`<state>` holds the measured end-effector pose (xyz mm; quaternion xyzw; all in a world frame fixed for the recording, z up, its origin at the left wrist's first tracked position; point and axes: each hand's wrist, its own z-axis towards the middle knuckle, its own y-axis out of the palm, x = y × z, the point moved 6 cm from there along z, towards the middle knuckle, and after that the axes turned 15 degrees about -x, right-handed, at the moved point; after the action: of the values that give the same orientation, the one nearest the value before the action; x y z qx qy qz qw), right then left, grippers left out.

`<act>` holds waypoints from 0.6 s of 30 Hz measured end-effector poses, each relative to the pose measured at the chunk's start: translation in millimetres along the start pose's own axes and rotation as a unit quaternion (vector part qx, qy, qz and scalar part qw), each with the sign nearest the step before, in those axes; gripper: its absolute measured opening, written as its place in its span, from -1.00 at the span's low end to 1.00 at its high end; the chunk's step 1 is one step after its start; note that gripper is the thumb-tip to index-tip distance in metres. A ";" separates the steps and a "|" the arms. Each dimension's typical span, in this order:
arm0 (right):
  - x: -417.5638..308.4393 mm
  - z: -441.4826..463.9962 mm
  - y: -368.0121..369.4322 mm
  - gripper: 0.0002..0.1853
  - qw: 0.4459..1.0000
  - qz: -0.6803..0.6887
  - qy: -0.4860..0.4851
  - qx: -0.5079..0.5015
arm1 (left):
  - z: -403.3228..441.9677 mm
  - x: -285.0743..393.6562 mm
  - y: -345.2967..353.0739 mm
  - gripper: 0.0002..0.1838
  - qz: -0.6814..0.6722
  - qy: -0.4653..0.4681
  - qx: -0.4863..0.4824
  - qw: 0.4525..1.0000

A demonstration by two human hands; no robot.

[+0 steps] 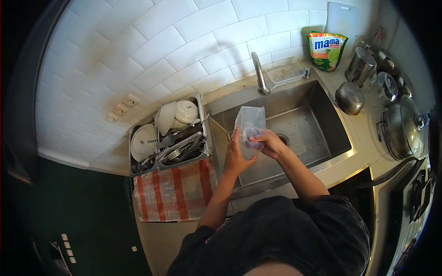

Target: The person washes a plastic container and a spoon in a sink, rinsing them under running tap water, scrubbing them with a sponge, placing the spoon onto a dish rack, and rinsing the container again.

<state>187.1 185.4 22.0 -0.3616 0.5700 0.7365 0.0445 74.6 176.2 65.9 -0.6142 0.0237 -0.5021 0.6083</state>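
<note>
Over the steel sink point(299, 122), a clear plastic container point(252, 117) is held tilted between my hands. My left hand point(236, 156) supports its left side and lower edge, thumb stretched to the right and fingers upward. My right hand point(269, 141) presses a purplish mesh scrubber point(252, 137) against the container's near end, its fingers closed round it. Behind the container stands the faucet point(260, 76), at the sink's back edge. The drain shows partly just right of my right hand.
Left of the sink, a dish rack point(205, 133) holds bowls, plates and cutlery, with a striped cloth point(175, 192) in front. A green detergent pouch point(326, 54), a steel pot point(350, 98), a metal canister point(360, 64) and a large lidded pot point(405, 129) stand to the right.
</note>
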 end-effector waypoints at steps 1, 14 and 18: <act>1.8 -1.4 -5.6 -0.64 0.999 -0.026 0.004 0.019 | -0.4 -3.6 0.8 0.14 0.005 -0.001 -0.007 1.000; 12.7 1.4 0.7 -0.65 0.998 0.051 -0.032 0.031 | -0.1 -6.0 5.7 0.05 -0.041 -0.042 0.007 0.998; 10.8 -4.0 -3.6 -0.66 0.997 -0.007 0.043 0.060 | -10.5 -11.2 7.9 0.04 -0.037 -0.063 0.004 0.997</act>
<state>182.8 179.4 12.4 -0.3937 0.6122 0.6842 0.0463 66.9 173.7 50.7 -0.6426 -0.0397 -0.4847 0.5920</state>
